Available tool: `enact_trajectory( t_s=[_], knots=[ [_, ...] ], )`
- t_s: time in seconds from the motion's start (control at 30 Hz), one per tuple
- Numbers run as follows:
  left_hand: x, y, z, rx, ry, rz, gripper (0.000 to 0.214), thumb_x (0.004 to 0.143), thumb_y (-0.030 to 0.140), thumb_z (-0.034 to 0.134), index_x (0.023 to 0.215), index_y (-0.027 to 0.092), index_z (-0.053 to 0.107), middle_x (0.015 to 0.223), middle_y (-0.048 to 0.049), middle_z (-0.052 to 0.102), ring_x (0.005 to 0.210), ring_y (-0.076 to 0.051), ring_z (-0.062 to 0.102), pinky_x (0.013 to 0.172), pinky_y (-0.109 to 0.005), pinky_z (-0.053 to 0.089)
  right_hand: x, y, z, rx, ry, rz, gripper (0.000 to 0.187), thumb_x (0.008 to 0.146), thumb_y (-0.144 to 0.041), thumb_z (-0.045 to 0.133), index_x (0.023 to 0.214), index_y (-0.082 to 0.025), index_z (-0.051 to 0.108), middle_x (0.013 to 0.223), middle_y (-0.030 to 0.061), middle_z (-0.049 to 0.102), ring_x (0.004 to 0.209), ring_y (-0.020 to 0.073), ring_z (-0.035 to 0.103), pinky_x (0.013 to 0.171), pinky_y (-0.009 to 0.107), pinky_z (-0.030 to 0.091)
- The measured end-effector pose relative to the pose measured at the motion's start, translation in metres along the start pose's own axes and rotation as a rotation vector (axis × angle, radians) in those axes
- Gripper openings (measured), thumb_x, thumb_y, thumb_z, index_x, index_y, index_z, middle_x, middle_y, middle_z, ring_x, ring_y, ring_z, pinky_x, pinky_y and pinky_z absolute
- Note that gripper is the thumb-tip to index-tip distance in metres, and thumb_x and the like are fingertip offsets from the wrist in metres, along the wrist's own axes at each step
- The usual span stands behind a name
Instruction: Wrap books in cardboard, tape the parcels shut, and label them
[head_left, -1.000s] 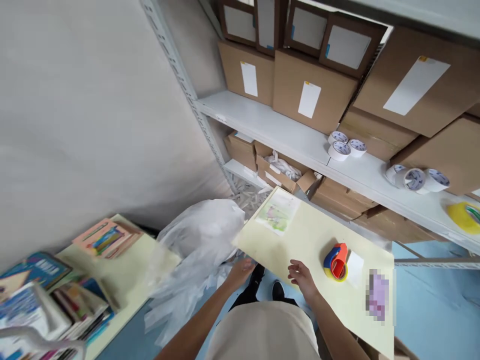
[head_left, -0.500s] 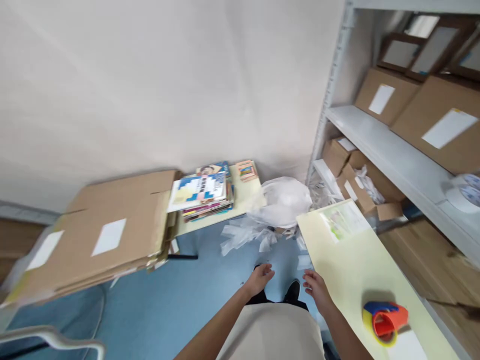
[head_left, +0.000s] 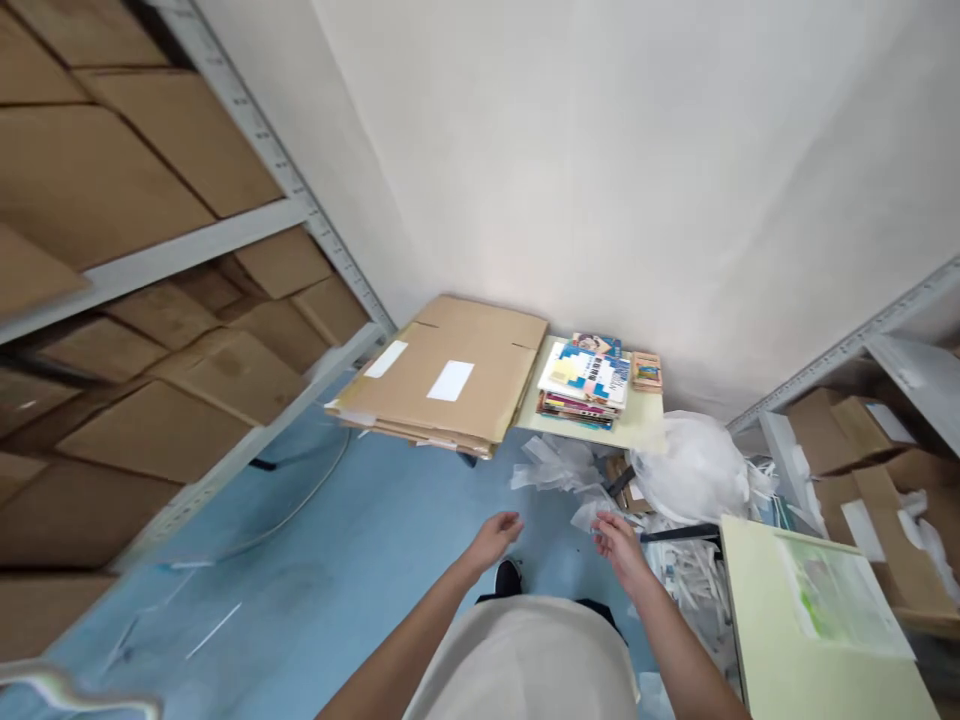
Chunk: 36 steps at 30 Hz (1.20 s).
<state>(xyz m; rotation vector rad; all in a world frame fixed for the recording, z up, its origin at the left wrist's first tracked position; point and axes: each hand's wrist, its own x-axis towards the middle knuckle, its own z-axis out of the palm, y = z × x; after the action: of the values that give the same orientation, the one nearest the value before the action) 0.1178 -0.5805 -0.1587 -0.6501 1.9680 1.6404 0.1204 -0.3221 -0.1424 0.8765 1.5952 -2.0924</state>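
My left hand (head_left: 493, 540) hangs in front of my body with its fingers loosely bent and nothing in it. To its right, my right hand (head_left: 621, 548) is held likewise, empty, with the fingers slightly apart. Ahead of them a stack of flattened cardboard boxes (head_left: 487, 340) lies on a low surface, two white labels on its top sheet. Beside that stack, a pile of books (head_left: 589, 380) rests on a pale yellow table (head_left: 641, 425), with a small orange-covered book (head_left: 646, 371) at its right. Both hands are apart from all of these.
Shelving with brown cartons (head_left: 150, 340) stands on the left. A white plastic bag (head_left: 690, 465) and plastic scraps (head_left: 559, 465) lie at the right-hand table's far end. A clear green-printed packet (head_left: 840, 590) is on that right table (head_left: 795, 660). A cable (head_left: 300, 505) crosses the blue floor.
My view has turned left, so the cardboard stack and books now sit nearer the middle and the left shelving shows. The coloured tape rolls have left view. Both hands remain empty.
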Motion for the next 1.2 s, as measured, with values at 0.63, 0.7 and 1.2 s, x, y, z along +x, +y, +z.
enact_trajectory(
  t_s=[0.63, 0.7, 1.2],
  knots=[
    [0.088, 0.051, -0.137, -0.778, 0.458, -0.128, 0.033, 0.067, 0.035, 0.079, 0.090, 0.019, 0.063, 0.114, -0.0111, 0.068, 0.117, -0.025, 0.059, 0.097, -0.039, 0.043, 0.155, -0.050, 0.250, -0.319, -0.205, -0.112, 0.049, 0.056, -0.027, 0.081, 0.103, -0.024, 0.065, 0.124, 0.0084, 0.069, 0.130, 0.0289, 0.053, 0.108, 0.044, 0.042],
    [0.103, 0.063, -0.140, -0.783, 0.483, -0.138, 0.031, 0.067, 0.034, 0.078, 0.089, 0.020, 0.062, 0.109, -0.0089, 0.068, 0.113, -0.024, 0.060, 0.095, -0.038, 0.044, 0.168, -0.054, 0.264, -0.309, -0.248, -0.122, 0.047, 0.058, -0.026, 0.077, 0.103, -0.023, 0.064, 0.116, 0.0081, 0.072, 0.121, 0.0271, 0.060, 0.104, 0.042, 0.045],
    [0.123, 0.073, -0.178, -1.008, 0.520, -0.209, 0.039, 0.073, 0.059, 0.065, 0.078, 0.022, 0.055, 0.077, -0.0012, 0.059, 0.076, -0.017, 0.060, 0.072, -0.031, 0.051, 0.157, -0.091, 0.290, -0.225, -0.339, 0.066, 0.050, 0.061, -0.043, 0.078, 0.101, -0.027, 0.053, 0.094, 0.0019, 0.072, 0.083, 0.0246, 0.069, 0.066, 0.036, 0.056]
  ],
)
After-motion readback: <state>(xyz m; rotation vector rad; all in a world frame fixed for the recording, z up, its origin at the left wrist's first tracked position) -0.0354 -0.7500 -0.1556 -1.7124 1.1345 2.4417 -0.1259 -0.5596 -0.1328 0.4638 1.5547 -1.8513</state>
